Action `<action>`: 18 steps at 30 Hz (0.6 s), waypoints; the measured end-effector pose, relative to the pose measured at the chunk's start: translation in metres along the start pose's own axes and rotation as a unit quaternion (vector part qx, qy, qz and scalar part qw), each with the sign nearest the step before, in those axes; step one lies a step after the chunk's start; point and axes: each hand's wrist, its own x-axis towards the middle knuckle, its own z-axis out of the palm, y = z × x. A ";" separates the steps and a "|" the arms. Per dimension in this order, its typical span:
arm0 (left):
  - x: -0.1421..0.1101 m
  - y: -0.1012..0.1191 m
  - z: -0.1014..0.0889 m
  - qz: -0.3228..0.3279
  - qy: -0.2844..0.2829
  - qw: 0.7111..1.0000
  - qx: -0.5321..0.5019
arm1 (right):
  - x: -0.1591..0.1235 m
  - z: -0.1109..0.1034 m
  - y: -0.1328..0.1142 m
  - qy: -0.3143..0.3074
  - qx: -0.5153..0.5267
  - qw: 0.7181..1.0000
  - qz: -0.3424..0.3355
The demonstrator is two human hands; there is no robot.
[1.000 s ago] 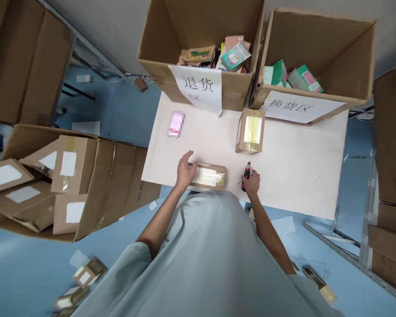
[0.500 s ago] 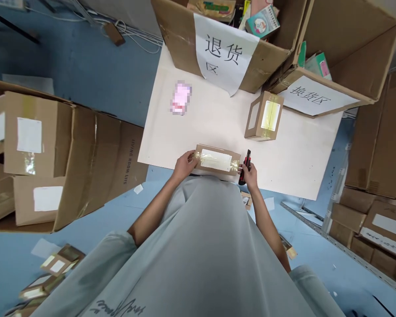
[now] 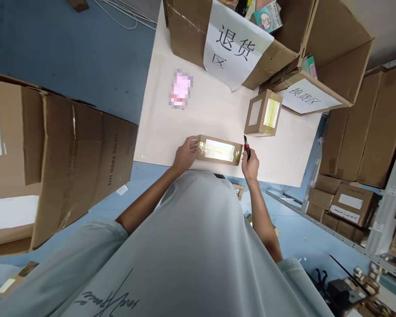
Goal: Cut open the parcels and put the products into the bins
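Near the counter's (image 3: 161, 127) front edge, a taped parcel (image 3: 219, 150) is touched at its left end by the left hand (image 3: 186, 153), its grip unclear; beside the right end, a box cutter (image 3: 247, 149) is clasped by the right hand (image 3: 250, 165).

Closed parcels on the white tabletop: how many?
2: the long parcel at the left hand, the boxier parcel by the open carton at right. Others may be hidden behind that carton.
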 end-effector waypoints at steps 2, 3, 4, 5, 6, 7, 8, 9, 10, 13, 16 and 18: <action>0.002 -0.002 -0.003 0.025 -0.021 0.999 -0.005 | -0.004 -0.010 -0.024 -0.034 -0.067 0.995 -0.068; 0.003 -0.003 -0.004 0.037 -0.032 0.999 -0.002 | -0.005 -0.014 -0.037 -0.066 -0.092 0.988 -0.107; 0.004 -0.004 -0.006 0.046 -0.041 0.998 0.004 | -0.007 -0.016 -0.049 -0.102 -0.120 0.977 -0.143; 0.006 -0.005 -0.006 0.052 -0.047 0.997 0.010 | -0.009 -0.018 -0.062 -0.137 -0.151 0.964 -0.173; 0.008 -0.006 -0.007 0.056 -0.052 0.997 0.015 | -0.009 -0.018 -0.073 -0.169 -0.185 0.948 -0.195; 0.010 -0.007 -0.008 0.059 -0.056 0.997 0.018 | -0.010 -0.018 -0.084 -0.197 -0.221 0.932 -0.210; 0.012 -0.008 -0.008 0.062 -0.058 0.996 0.021 | -0.010 -0.017 -0.095 -0.221 -0.255 0.916 -0.218; 0.013 -0.009 -0.008 0.065 -0.060 0.996 0.024 | -0.009 -0.016 -0.104 -0.240 -0.286 0.900 -0.224; 0.015 -0.010 -0.008 0.069 -0.062 0.995 0.025 | -0.008 -0.015 -0.112 -0.256 -0.312 0.887 -0.227; 0.017 -0.013 -0.007 0.077 -0.062 0.995 0.024 | -0.006 -0.012 -0.129 -0.284 -0.361 0.858 -0.229; 0.017 -0.017 -0.005 0.081 -0.058 0.995 0.025 | -0.005 -0.010 -0.137 -0.288 -0.385 0.847 -0.229; 0.016 -0.019 -0.003 0.081 -0.054 0.995 0.021 | -0.005 -0.009 -0.140 -0.288 -0.394 0.841 -0.233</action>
